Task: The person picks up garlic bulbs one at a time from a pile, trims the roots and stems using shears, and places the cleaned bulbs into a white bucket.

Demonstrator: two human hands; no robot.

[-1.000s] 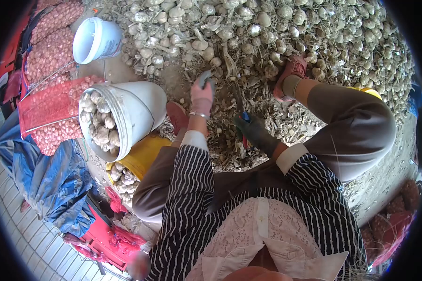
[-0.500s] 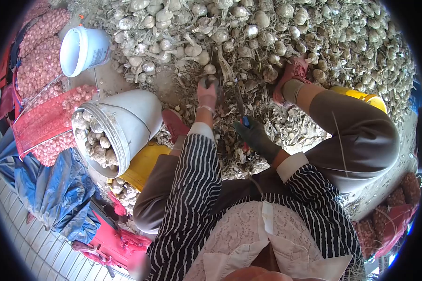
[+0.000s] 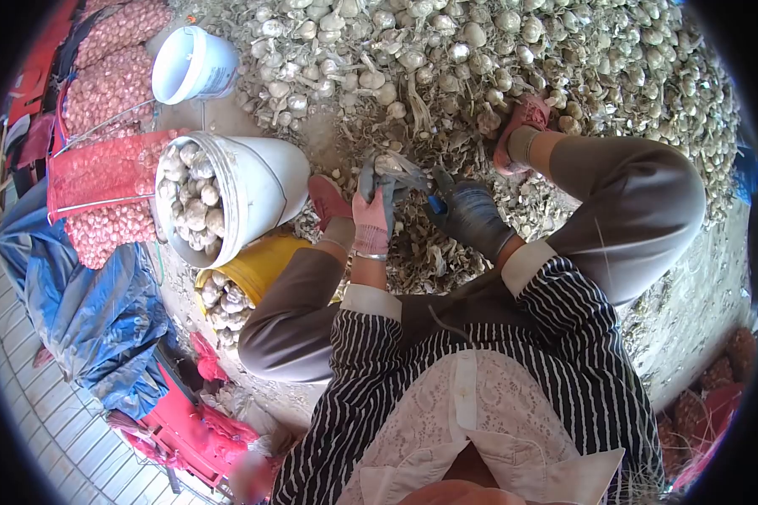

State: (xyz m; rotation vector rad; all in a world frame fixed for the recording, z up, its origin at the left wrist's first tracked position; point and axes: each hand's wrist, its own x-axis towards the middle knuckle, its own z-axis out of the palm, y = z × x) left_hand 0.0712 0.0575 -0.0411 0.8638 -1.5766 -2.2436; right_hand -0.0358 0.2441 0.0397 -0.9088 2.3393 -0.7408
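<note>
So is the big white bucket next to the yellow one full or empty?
Looks full: garlic bulbs crowd the mouth of the white bucket. How deep they go, I can't tell.

Garlic pile point(image 3: 564, 50): blocks my low path forward.
White bucket point(image 3: 269, 181): bars my left, yellow bucket point(image 3: 265, 263) beside it.
Bare floor point(image 3: 318, 135): gives me a small gap ahead.
Right leg point(image 3: 648, 202): walls off my right.

Single head-worn view, looks forward and steeply down past striped black-and-white sleeves point(image 3: 366, 341) at close-by gloved hands, round wide-angle edge, no second view
</note>
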